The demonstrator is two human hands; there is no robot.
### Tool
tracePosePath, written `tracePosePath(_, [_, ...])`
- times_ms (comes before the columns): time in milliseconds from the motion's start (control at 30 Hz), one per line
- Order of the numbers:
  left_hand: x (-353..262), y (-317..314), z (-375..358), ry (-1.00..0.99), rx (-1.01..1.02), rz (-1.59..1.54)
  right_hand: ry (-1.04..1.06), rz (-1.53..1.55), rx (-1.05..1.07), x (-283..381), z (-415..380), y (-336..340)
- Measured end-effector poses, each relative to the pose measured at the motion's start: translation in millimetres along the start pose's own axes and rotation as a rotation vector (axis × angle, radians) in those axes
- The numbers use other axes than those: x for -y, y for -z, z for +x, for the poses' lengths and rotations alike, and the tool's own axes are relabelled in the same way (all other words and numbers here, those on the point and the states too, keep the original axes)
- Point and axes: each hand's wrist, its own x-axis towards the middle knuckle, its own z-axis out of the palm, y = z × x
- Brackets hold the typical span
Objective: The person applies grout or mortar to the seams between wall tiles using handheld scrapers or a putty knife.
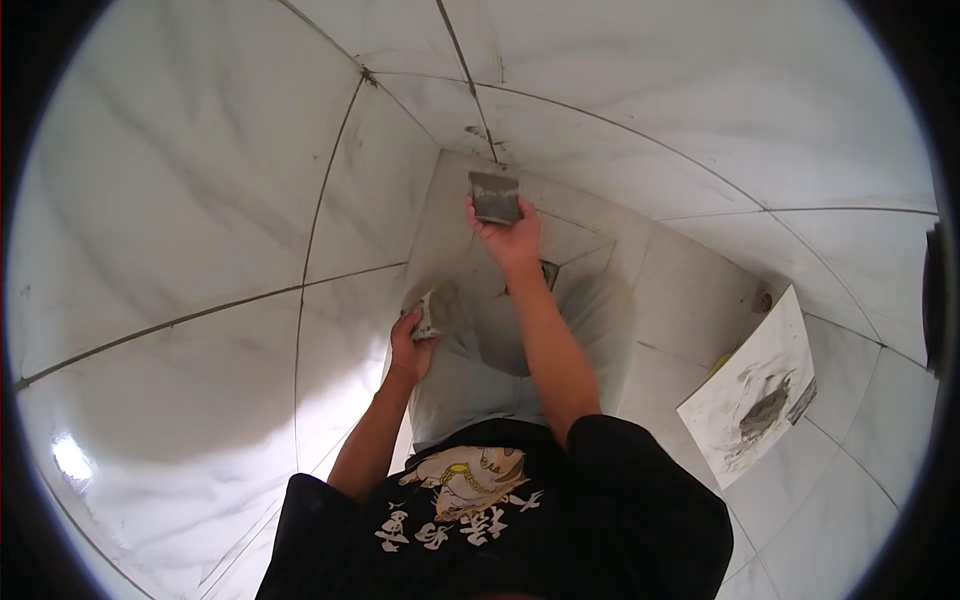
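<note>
My right hand [512,240] is stretched forward near the corner of the tiled wall, closed around a flat square scraper [495,197] with grey grout smeared over its face. Just beyond the blade, a dark vertical grout joint [484,120] runs down the white wall tile, with smudges beside it. Lower and to the left, close over my left knee, my left hand [408,350] grips a small flat piece smeared with grey grout [428,316]; its exact kind I cannot tell.
At the right, a white board [755,400] carries a heap of grey grout [766,408]. A square floor drain [548,272] lies under my right forearm. Marbled wall tiles [200,200] rise close on the left. A round pipe opening [763,300] shows behind the board.
</note>
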Motion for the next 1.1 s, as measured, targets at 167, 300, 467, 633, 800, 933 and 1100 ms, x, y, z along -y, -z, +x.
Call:
tracePosePath(167, [-3,4,-3,-0.023,-0.011,0.012,0.159,0.063,-0.051,6,100,44])
tracePosePath(300, [-2,5,-8,-0.071,0.007,-0.003,0.245,0.028,0.026,5,119,30])
tracePosePath(467, [0,10,-8,-0.075,-0.003,-0.002,0.186,0.106,0.096,-36,72,-48])
tracePosePath(633, [3,16,-5,-0.096,0.064,-0.028,0.193,0.066,0.267,-56,15,-99])
tracePosePath(800, [4,10,-4,-0.118,0.062,-0.075,-0.072,0.022,0.152,-58,-3,-72])
tracePosePath(933, [-3,-1,-12,-0.122,0.045,0.001,-0.051,0.075,0.112,-45,30,-65])
tracePosePath(1100, [-3,-7,-17,-0.101,0.019,0.090,-0.065,0.221,0.074,21,59,-84])
